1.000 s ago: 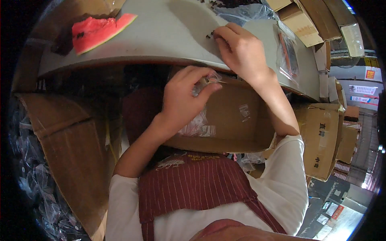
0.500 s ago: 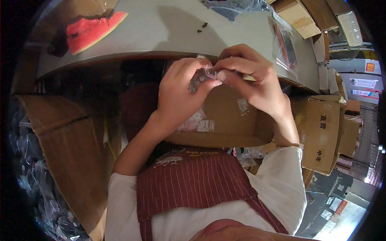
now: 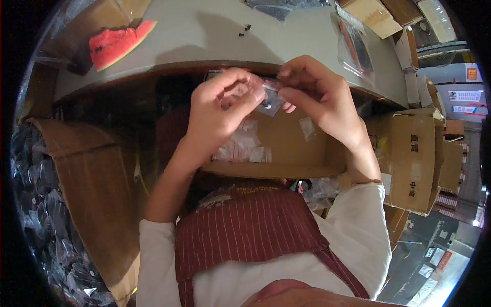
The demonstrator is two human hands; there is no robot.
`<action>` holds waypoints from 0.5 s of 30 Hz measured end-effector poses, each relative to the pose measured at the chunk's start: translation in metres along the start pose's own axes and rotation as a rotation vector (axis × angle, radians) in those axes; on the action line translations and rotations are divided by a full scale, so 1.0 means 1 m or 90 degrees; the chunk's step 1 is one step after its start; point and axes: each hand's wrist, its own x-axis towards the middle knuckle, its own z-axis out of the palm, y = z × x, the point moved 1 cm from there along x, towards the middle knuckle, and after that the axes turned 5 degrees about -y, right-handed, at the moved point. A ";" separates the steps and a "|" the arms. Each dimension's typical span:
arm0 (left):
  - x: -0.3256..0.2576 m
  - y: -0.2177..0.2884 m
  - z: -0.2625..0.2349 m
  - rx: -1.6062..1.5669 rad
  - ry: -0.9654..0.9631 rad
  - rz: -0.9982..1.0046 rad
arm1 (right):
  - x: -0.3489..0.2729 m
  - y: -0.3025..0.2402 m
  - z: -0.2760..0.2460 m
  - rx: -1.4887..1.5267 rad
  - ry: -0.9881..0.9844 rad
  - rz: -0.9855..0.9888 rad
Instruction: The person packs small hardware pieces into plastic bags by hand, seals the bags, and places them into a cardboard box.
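Two hands meet in the middle, just under the front edge of the tabletop (image 3: 215, 41). Between them is a small clear plastic bag (image 3: 269, 100) with a little dark piece inside. The left hand (image 3: 217, 110) has its grip shut on the left side of the bag, with thumb and fingers pinched together on it. The right hand (image 3: 317, 97) has its grip shut on the right side of the same bag, fingertips pressed on the plastic. The bag is up in the air, not lying on anything.

Right under the hands sits an open cardboard box (image 3: 286, 148). Inside it lie more small clear bags (image 3: 243, 148) in a loose heap.

On the tabletop, far to the left, lies a slice of watermelon (image 3: 115, 43), red with a green rind. Near the middle of the tabletop are a few tiny black screws (image 3: 244, 30). To the right lies a flat clear packet (image 3: 355, 46) with something dark in it.

More cardboard boxes (image 3: 414, 158) stand on the right side. On the left a big cardboard flap (image 3: 92, 199) leans, and beside it is a pile of shiny plastic bags (image 3: 46, 230). The person wears a dark red striped apron (image 3: 245, 230) over a white shirt.
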 end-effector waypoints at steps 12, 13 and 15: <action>0.006 0.007 0.005 0.016 -0.028 -0.026 | 0.012 0.010 -0.002 0.075 -0.165 0.076; 0.007 0.007 0.005 0.019 -0.028 -0.025 | 0.014 0.010 -0.002 0.077 -0.165 0.077; 0.008 0.007 0.003 0.004 -0.025 -0.025 | 0.019 0.010 -0.003 0.134 -0.203 0.106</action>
